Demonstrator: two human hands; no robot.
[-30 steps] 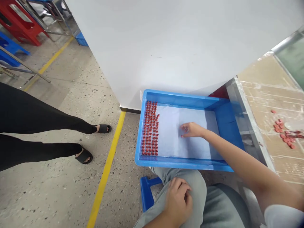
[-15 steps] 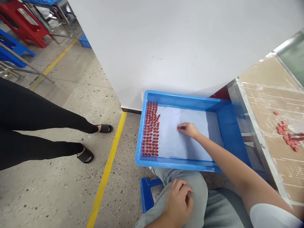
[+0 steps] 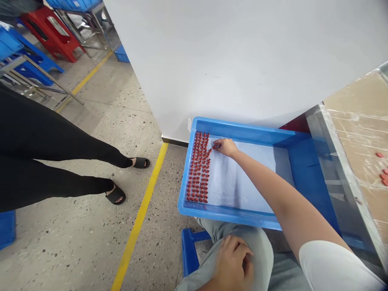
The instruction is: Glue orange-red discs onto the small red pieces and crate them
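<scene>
A blue plastic tray (image 3: 242,216) lined with pale paper lies in front of my knees. Several small red parts (image 3: 200,169) stand in neat rows along its left side. My right hand (image 3: 224,147) reaches across the tray, its fingers pinched on one small red part at the upper end of the rows. My left hand (image 3: 235,262) rests curled on my grey trouser knee, with nothing visible in it.
Another person's legs in black trousers and black sandals (image 3: 117,194) stand on the floor to the left. A yellow floor line (image 3: 138,224) runs past the tray. A white panel (image 3: 242,60) rises behind. A workbench (image 3: 360,133) with loose red parts (image 3: 382,173) is at right.
My right hand has moved from the middle of the tray up and left to the top of the red rows. The view has shifted to the left a little. My left hand stays on the knee.
</scene>
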